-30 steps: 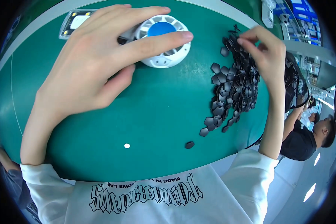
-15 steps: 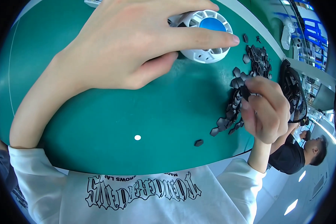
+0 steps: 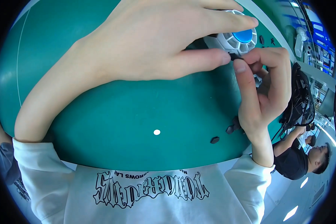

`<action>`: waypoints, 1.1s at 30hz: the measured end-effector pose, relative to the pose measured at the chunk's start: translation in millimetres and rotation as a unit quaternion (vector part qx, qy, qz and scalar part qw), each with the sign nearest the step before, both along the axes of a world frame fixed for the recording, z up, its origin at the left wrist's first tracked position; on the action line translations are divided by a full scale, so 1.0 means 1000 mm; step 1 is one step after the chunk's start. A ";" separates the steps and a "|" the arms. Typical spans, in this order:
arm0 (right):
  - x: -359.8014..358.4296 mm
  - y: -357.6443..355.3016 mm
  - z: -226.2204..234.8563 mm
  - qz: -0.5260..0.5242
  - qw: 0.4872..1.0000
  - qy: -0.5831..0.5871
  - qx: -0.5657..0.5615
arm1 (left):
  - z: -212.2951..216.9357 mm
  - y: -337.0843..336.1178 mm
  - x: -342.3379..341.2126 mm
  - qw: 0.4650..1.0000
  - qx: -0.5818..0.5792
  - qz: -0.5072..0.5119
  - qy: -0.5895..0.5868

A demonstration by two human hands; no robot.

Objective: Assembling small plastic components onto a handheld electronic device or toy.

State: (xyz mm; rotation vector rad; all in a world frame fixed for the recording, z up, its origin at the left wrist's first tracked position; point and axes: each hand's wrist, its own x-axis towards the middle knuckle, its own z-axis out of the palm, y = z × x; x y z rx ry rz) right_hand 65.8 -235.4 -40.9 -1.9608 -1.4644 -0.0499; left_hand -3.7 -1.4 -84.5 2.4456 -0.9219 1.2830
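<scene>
A white, round, ribbed plastic part (image 3: 227, 43) with a blue round centre (image 3: 244, 36) is at the top right, partly covered by fingers. My left hand (image 3: 153, 44) reaches across and grips it, thumb below and fingers over the top. A small flat black piece (image 3: 234, 56) is pinched between thumb and forefinger of my right hand (image 3: 267, 84). That piece is against the lower rim of the white part, close to my left thumb tip; whether it sits in a slot cannot be made out. My right hand hides most of the pile of black pieces.
Loose black pieces (image 3: 215, 140) lie on the green table (image 3: 138, 108) at the lower right, others (image 3: 262, 39) beyond the white part. A white dot (image 3: 156, 132) marks the near surface. A black mesh bag (image 3: 300, 97) lies at the right edge; a person in black (image 3: 298, 158) is beyond.
My right hand has moved up from the pile, bringing the black piece to the white part's rim. My left hand and the white part have shifted right in view, and the part is tilted.
</scene>
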 end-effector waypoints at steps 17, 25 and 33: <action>0.002 -0.010 -0.004 -0.091 0.972 0.217 0.002 | -0.009 -0.011 0.003 0.997 -0.078 -0.026 0.009; -0.009 0.018 0.017 -0.106 0.962 0.235 -0.083 | -0.016 -0.019 0.003 0.993 -0.096 -0.072 -0.014; 0.010 0.038 0.043 -0.103 0.929 0.245 -0.257 | -0.036 -0.022 0.027 0.976 -0.092 -0.119 -0.155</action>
